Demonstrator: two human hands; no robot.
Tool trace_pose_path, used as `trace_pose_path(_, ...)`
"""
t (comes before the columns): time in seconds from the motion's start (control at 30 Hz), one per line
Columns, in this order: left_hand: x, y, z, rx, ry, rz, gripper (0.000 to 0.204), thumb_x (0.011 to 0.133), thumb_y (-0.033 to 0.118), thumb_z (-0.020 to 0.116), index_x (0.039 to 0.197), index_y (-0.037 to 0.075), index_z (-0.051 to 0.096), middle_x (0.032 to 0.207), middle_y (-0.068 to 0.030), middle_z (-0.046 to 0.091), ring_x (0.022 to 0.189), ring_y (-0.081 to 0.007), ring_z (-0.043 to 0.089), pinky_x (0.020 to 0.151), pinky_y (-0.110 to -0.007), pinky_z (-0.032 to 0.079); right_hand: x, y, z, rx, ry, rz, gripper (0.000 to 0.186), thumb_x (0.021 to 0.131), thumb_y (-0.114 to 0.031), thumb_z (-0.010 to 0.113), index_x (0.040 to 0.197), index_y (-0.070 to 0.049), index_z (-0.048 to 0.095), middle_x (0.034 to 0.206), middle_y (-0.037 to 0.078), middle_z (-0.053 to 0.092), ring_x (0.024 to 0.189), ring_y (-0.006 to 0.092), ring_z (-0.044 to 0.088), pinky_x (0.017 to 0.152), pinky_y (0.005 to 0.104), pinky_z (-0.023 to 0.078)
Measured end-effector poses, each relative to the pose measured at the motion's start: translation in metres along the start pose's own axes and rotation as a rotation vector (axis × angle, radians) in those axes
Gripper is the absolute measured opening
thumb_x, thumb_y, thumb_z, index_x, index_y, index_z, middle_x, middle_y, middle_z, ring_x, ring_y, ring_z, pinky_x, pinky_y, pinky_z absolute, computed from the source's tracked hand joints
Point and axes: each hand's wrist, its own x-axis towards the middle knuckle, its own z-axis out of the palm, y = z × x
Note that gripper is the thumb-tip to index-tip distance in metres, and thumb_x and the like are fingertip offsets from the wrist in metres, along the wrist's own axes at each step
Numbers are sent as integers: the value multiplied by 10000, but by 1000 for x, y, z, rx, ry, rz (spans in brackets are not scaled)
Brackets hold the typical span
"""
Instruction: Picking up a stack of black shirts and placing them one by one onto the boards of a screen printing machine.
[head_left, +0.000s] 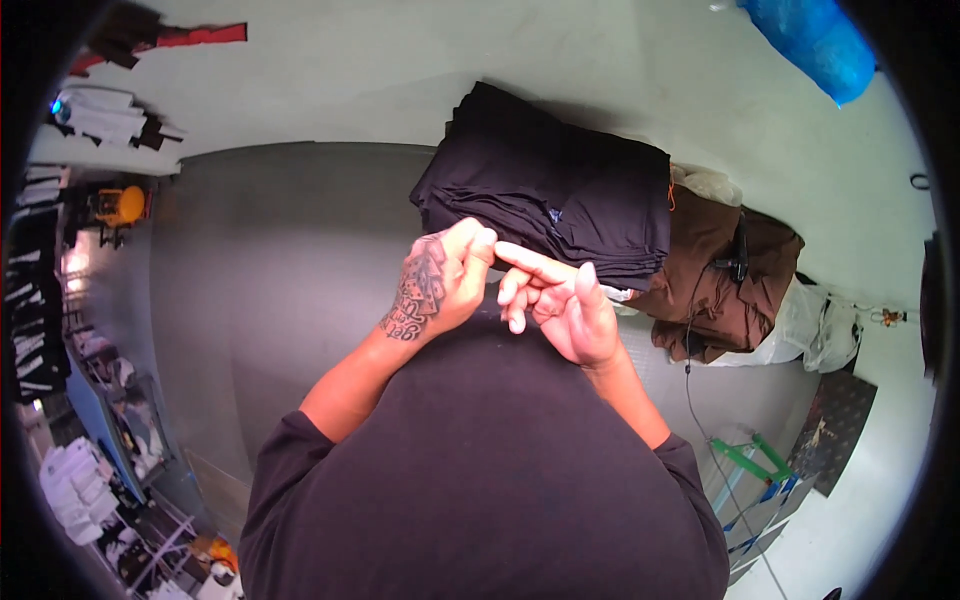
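Dark shirt (480,470) at six o'clock, the closed left hand (447,272), contents unclear, should gently steady the open right hand (578,322).

the cloth stack (550,175) lies left of the bundle (735,310).

And here's the writing, just off centre toward nine o'clock: dark inked lettering (405,318), tattooed on the left hand (440,275), running in short stacked rows down to the wrist, right under a patch of inked picture work. Curly letters, clear enough to make out in part! Over to between one and two o'clock now, a small blue-and-white mark (556,214) sits on the stack of black cloth (550,165), too tiny to read. Out near four o'clock, a dark panel (845,425) carries pale marks, nothing legible there.
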Motion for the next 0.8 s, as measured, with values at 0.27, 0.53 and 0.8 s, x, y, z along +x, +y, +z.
trace_pose_path(0.27, -41, -61, -60, -203, 312, -336, 498, 1044, 315, 593, 621, 74, 490, 512, 24, 510, 482, -62, 500, 477, -274, 385, 18, 3, 3, 397, -104, -44, 979, 924, -837, 263, 1238, 39, 566, 1043, 134, 624, 864, 285, 636, 890, 426, 480)
trace_pose_path(0.53, -87, -123, -100, -462, 577, -379, 175, 1001, 111, 644, 933, -33, 719, 907, -102, 737, 861, -164, 714, 812, -300, 592, 51, 14, 34, 507, -221, 7, 817, 860, -899, 327, 944, -105, 503, 871, 42, 519, 803, 243, 575, 821, 409, 417)
trace_pose_path(0.8, -105, -150, -121, -527, 675, -440, 216, 999, 178, 665, 940, -27, 701, 821, -73, 705, 710, -117, 651, 690, -261, 547, 66, 31, 55, 505, -258, 47, 840, 848, -911, 330, 973, -100, 508, 873, 38, 519, 791, 231, 572, 814, 397, 417)
